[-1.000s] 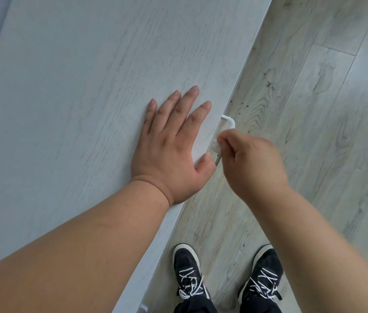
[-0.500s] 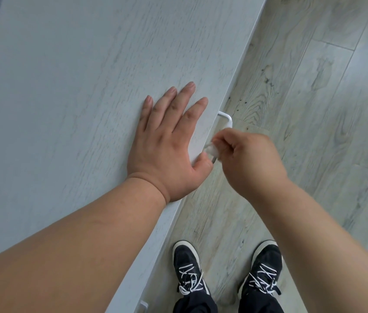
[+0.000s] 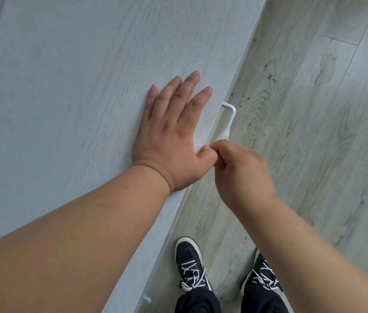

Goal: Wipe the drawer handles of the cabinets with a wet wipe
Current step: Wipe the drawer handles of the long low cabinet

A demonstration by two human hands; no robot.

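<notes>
Wipe (image 3: 223,134) pinched by right hand (image 3: 241,170) on handle (image 3: 231,114); best slide toward one o'clock, squeezing firmly; left hand (image 3: 171,136) flat, fingers (image 3: 191,86) straight, braces cabinet (image 3: 65,86).

A pair of black sneakers (image 3: 189,265) with white laces stands on the pale wood-grain floor (image 3: 314,132), dark trouser legs (image 3: 199,301) covering their tops.

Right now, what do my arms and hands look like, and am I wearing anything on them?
The left forearm and right forearm are bare, with no sleeves in view. The left grip and right grip are ungloved hands; no rings, watch or wristbands show.
</notes>
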